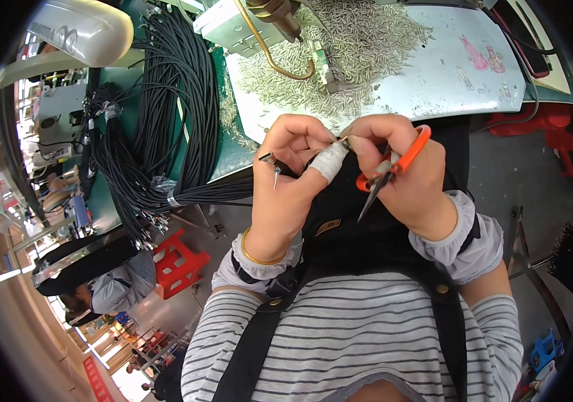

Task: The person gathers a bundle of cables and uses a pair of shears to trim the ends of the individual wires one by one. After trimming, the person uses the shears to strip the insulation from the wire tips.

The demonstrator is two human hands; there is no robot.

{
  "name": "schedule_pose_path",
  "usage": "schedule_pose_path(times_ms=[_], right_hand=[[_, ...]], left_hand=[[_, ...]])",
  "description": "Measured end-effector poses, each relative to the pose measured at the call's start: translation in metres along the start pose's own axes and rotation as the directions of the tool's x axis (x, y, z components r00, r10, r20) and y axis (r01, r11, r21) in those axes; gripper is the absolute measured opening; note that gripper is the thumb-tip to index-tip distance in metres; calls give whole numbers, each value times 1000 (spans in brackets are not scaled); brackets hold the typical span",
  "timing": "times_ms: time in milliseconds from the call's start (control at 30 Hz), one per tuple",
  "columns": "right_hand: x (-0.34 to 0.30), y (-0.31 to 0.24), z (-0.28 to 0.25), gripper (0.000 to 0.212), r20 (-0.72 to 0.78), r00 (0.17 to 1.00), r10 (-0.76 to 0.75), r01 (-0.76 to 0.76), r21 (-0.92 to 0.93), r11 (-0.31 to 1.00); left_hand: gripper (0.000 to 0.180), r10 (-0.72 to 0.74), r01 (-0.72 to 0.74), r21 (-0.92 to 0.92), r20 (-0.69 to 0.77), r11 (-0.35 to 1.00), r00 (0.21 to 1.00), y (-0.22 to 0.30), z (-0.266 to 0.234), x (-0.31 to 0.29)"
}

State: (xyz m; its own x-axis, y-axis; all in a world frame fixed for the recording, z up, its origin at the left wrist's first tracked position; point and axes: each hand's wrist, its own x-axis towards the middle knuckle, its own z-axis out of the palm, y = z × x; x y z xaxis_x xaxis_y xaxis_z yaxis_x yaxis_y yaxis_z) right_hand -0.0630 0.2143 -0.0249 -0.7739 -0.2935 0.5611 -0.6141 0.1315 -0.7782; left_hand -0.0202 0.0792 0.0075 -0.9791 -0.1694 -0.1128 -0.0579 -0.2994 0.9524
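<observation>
My left hand (277, 191) is closed around black cable, with white tape wrapped on its thumb. A cable end with a metal tip and thin wires (276, 171) pokes out beside its palm. My right hand (412, 177) keeps a pair of scissors with orange handles (415, 151) hooked on its fingers, blades pointing down toward me. Both hands' fingertips meet and pinch a small dark cable end, mostly hidden between them. Just beyond lies a white work surface (447, 80) covered with a heap of small metal pins (380, 40).
A bench machine with a metal nozzle (286, 27) stands over the pins. Bundles of black cables (182, 100) lie on the green bench at left, some hanging off its edge. Red stools (178, 262) stand on the floor. Another person (120, 287) sits at far left.
</observation>
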Motion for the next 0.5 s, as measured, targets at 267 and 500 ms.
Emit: schedule_pose_path(times_ms=[267,500], right_hand=[[1,-12,0,6,108,940,323,-338,179,924],[3,-8,-2,11,125,905,407,-412,492,767]], left_hand=[[18,172,-160,383,3,910,985,0,3,-6],[17,-147,147,37,-3,988,989,10,-7,-1]])
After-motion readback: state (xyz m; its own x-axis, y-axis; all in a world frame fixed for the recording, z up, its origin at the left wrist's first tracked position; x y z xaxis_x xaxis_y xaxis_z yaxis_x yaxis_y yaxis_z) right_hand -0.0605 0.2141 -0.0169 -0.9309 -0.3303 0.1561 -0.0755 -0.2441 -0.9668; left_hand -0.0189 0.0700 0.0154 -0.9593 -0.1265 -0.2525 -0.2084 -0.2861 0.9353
